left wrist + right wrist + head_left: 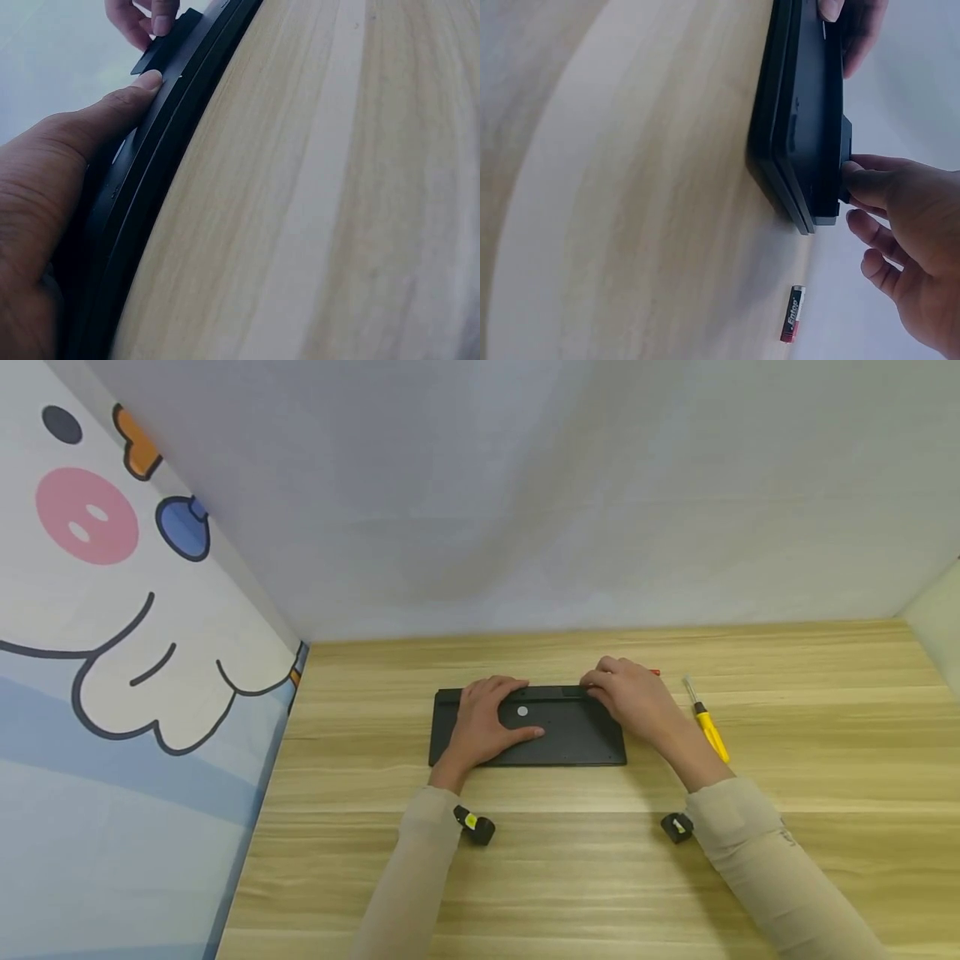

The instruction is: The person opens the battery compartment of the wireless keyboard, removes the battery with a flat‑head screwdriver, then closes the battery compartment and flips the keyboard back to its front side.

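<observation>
A black keyboard [577,739] lies face down on the table, its raised ridge along the far side. My left hand [483,722] holds it at its left half, thumb stretched across the underside and fingers bent over the far edge. At the right end of the ridge, my right hand [633,697] pinches a small flat black battery cover [171,39] between thumb and index finger. The right wrist view shows this cover standing out at the ridge, partly hidden by the fingertips, with the other fingers curled loosely beside it.
A black and red battery [793,315] lies on the table past the keyboard's right end. Farther right is a screwdriver [711,731] with a yellow handle. The pale wall [570,527] rises behind the table, and a cartoon-printed panel [187,693] stands at the left.
</observation>
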`<state>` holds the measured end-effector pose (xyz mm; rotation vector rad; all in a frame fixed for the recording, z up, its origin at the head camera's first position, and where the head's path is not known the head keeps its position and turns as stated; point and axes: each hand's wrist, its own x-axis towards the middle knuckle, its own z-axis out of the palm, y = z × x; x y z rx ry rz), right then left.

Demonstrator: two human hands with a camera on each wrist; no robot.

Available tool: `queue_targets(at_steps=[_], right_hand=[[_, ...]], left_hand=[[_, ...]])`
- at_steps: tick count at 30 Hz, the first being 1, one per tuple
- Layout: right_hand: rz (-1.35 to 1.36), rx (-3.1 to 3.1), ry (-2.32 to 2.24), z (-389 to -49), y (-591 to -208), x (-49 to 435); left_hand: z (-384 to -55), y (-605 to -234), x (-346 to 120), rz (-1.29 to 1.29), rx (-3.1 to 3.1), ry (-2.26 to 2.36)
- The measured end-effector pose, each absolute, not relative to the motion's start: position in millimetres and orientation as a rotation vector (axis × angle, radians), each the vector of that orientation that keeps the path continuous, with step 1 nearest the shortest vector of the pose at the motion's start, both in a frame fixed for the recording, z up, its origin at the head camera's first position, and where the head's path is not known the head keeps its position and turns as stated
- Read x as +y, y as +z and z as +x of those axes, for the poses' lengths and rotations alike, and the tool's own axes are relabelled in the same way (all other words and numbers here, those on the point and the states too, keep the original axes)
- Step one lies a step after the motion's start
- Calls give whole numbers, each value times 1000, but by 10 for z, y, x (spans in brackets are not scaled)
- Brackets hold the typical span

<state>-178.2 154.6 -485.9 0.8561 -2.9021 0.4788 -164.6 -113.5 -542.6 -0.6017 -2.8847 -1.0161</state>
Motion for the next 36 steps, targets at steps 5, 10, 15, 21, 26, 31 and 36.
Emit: queue_targets(at_steps=[5, 10, 15, 21, 26, 31, 36], right_hand=[[840, -2938, 478, -1780, -4845, 1541], [812, -2967, 478, -1772, -4842, 1518], [793, -2956, 467, -1763, -4872, 1506], [817, -2900, 425, -1752, -4932, 1495], [823, -2867, 342, -1741, -4955, 1469], [799, -2852, 292, -1717, -4954, 1448], [752, -2839, 269, -1659, -4951, 1453]], left_hand=[[-1645, -5424, -1129, -602, -2881, -1015], [-1645, -5426, -1124, -592, -2892, -1011], [-1650, -5438, -1124, -593, -2893, -1001], [-1644, -5420, -1136, -590, -2900, -996], [-1643, -5410, -1147, -589, -2910, -991], [-1637, -5419, -1151, -586, -2905, -994], [-1642, -5430, -1142, -594, -2904, -1002]])
